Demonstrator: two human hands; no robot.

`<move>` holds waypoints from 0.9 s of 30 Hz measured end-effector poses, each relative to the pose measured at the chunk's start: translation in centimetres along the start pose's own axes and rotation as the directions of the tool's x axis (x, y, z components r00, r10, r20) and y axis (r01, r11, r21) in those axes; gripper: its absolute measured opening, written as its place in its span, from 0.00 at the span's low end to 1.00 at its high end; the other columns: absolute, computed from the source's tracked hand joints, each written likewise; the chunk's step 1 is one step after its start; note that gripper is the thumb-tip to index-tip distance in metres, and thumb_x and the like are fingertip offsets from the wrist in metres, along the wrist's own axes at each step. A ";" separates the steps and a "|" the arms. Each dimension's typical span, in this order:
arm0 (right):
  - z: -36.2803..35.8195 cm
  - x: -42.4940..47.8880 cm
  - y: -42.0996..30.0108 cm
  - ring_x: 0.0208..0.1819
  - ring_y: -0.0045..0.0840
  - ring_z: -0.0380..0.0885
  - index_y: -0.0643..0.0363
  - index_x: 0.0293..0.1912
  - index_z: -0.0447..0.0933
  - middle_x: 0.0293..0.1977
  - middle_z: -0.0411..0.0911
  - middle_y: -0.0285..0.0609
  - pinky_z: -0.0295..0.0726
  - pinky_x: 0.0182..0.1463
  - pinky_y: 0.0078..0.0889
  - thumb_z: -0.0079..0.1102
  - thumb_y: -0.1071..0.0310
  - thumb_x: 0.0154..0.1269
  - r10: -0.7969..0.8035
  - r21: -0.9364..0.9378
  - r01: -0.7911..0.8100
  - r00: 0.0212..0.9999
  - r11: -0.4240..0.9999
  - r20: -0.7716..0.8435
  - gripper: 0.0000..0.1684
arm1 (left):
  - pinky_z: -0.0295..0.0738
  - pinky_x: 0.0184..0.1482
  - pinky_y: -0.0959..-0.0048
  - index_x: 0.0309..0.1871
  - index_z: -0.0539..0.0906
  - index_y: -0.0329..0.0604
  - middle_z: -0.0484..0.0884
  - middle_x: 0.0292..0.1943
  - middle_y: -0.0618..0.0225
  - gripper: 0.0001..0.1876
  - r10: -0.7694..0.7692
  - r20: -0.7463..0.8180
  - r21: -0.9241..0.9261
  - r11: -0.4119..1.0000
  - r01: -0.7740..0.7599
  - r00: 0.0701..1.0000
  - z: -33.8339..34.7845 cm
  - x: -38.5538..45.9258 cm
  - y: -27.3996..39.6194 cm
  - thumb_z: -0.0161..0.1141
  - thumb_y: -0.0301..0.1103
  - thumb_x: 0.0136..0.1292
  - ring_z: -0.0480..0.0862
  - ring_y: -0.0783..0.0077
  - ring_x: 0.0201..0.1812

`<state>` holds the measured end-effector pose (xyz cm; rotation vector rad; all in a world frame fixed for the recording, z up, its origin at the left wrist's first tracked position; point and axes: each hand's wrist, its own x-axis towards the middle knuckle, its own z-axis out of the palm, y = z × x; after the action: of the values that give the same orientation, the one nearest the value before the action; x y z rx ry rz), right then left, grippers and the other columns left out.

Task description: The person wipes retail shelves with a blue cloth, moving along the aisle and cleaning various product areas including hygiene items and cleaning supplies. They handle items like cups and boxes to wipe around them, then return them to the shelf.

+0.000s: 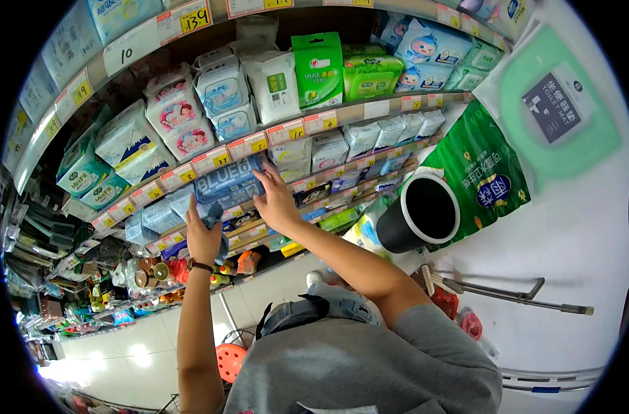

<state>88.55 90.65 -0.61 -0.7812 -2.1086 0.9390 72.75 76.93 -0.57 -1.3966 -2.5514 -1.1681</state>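
Between my two hands a blue package with white lettering (pixel 226 181) sits on a shop shelf, just under the price-tag rail. My left hand (pixel 204 235), with a dark band at the wrist, is at the package's left lower corner, and a crumpled blue-grey cloth (pixel 213 217) lies against its palm and fingers. My right hand (pixel 276 199) touches the package's right end with its fingers spread. To the left stand pale blue packs (pixel 161 216); to the right are white sanitary pad packs (pixel 289 158). How firmly either hand grips cannot be seen.
The price-tag rail (pixel 211 161) runs above my hands, with stacked packs such as a green box (pixel 317 70) over it. At right are a black bin with a white rim (pixel 392 227), a large green package (pixel 480 171) and a wall-mounted metal bar (pixel 516 295). A red stool (pixel 230 362) stands below.
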 end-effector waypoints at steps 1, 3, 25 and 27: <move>-0.3 -1.0 -0.1 0.57 0.45 0.70 0.60 0.61 0.64 0.65 0.58 0.53 0.76 0.53 0.39 0.58 0.74 0.61 -0.045 0.002 0.045 0.998 0.999 -0.043 0.29 | 0.77 0.47 0.61 0.72 0.58 0.48 0.68 0.61 0.49 0.42 0.001 -0.053 -0.053 0.999 -0.004 0.999 -0.1 -0.6 -0.2 0.61 0.24 0.51 0.79 0.48 0.51; -1.1 -4.0 -0.5 0.54 0.41 0.74 0.60 0.59 0.66 0.61 0.63 0.51 0.78 0.48 0.35 0.58 0.74 0.61 -0.133 -0.002 0.134 0.983 0.991 -0.130 0.26 | 0.75 0.51 0.64 0.71 0.59 0.45 0.70 0.59 0.49 0.40 -0.008 -0.158 -0.157 0.987 -0.018 0.987 -0.2 -2.4 -0.3 0.61 0.24 0.52 0.78 0.51 0.52; 5.9 -23.5 -2.5 0.23 0.25 0.76 0.66 0.26 0.75 0.21 0.77 0.44 0.74 0.28 0.30 0.76 0.49 0.46 0.331 0.081 -0.444 0.765 0.892 0.553 0.28 | 0.70 0.33 0.83 0.33 0.77 0.45 0.79 0.29 0.77 0.05 -0.543 0.602 -0.709 -0.025 0.705 0.586 -1.4 -26.1 -1.8 0.62 0.31 0.64 0.76 0.85 0.30; 6.8 -24.6 -2.3 0.33 0.26 0.78 0.66 0.35 0.75 0.30 0.79 0.45 0.77 0.37 0.29 0.75 0.52 0.48 0.285 0.143 -0.475 0.713 0.868 0.641 0.28 | 0.73 0.35 0.83 0.36 0.79 0.43 0.81 0.32 0.75 0.03 -0.551 0.590 -0.732 -0.057 0.679 0.590 -2.3 -27.7 -2.5 0.62 0.30 0.64 0.79 0.83 0.32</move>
<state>96.97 68.61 -10.60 -0.8556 -2.2648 1.9123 86.96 54.70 -9.79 0.1753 -2.5277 -3.2346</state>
